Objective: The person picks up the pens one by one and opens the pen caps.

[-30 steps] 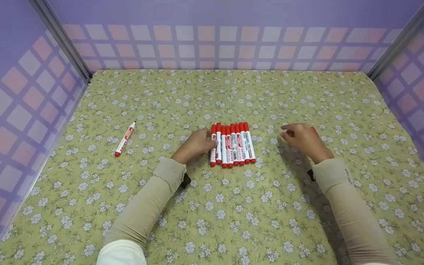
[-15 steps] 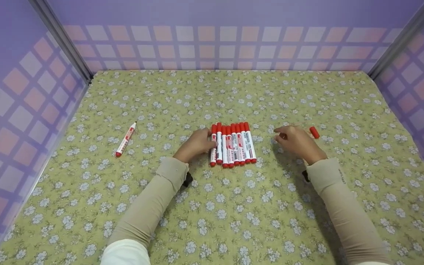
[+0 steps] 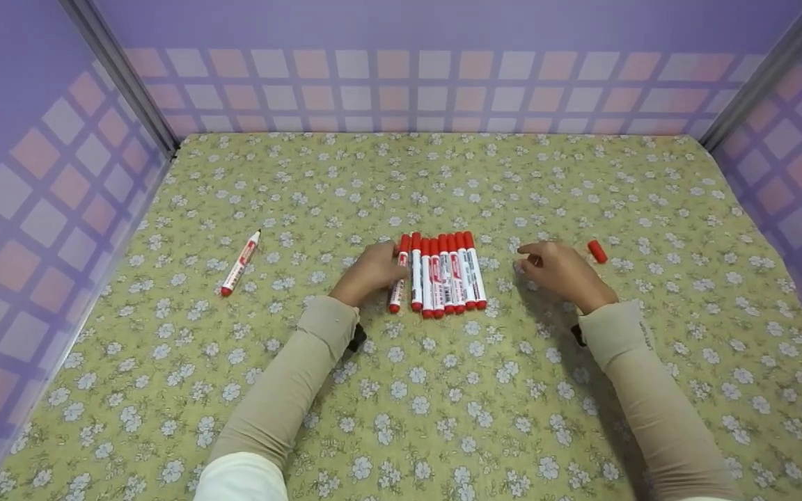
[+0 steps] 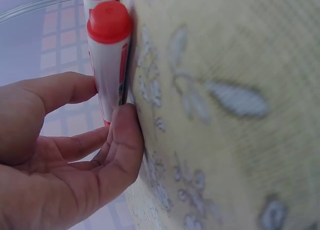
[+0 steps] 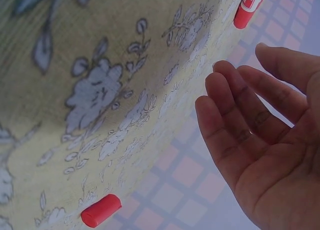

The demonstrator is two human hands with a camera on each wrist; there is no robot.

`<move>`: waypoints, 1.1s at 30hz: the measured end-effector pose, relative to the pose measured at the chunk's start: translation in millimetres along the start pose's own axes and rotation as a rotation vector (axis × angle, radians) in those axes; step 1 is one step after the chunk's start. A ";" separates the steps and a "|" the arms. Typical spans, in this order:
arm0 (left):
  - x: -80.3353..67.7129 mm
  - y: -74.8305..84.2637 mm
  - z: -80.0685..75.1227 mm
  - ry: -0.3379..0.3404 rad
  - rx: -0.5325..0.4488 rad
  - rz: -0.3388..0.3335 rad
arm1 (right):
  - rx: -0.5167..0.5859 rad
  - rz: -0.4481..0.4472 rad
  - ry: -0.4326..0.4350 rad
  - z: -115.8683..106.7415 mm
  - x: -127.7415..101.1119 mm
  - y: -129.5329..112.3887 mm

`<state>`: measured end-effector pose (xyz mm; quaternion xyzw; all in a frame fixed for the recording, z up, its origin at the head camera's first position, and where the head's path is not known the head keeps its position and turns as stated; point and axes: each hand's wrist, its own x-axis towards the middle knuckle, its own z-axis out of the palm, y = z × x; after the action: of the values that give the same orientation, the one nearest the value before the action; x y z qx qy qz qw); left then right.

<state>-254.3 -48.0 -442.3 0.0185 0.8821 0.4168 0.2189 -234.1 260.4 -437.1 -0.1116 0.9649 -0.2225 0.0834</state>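
Pinching the leftmost marker [image 3: 397, 274] with my left hand [image 3: 367, 273]: thumb and fingers curl around its barrel, and it sits tilted, its lower end swung away from the row of markers [image 3: 447, 274], which lies parallel, touching side by side, at the middle of the counter [image 3: 443, 390]. In the left wrist view the marker's [image 4: 107, 64] red end and white barrel show between my left thumb and fingers [image 4: 60, 89]; the far end is hidden behind my hand [image 4: 65, 160], and a second marker's end is cut off by the top edge. Print on the barrels is too small to read.

My right hand [image 3: 560, 270] hangs just right of the row, not touching it, fingers loosely bent and holding nothing. The right wrist view confirms: palm [image 5: 270, 135] bare, fingers relaxed, only the tip of one marker [image 5: 248, 7] visible at the top, the rest cut off. Whether my fingertips touch the cloth, I can't tell from the head view.

A loose red cap [image 3: 596, 251] lies on the counter just right of my right hand, apart from it; same cap [image 5: 101, 210] shows low in the right wrist view. A single marker [image 3: 239, 263] lies well to the left, diagonal, with no cap on its white tip. Both beige sleeves [image 3: 282, 390] cover my forearms; the dark wrist straps are mostly hidden beneath them.
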 end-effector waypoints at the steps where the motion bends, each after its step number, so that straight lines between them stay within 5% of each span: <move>1: 0.4 0.0 -0.8 -0.002 0.013 0.003 | 0.001 0.000 0.000 0.1 0.3 -0.2; 14: 4.4 -0.9 -6.5 -0.050 0.030 -0.005 | -0.003 0.014 -0.006 -0.1 0.4 0.8; 22: 5.0 -7.2 -11.5 -0.070 -0.086 0.012 | -0.015 -0.036 0.020 -0.5 -1.7 -1.4; 33: 5.5 -7.5 -19.5 -0.057 -0.110 0.005 | -0.026 -0.060 0.007 -2.1 -0.4 -11.0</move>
<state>-266.0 -65.9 -439.1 0.0207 0.8513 0.4643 0.2436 -232.1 251.8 -430.2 -0.1406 0.9642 -0.2129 0.0718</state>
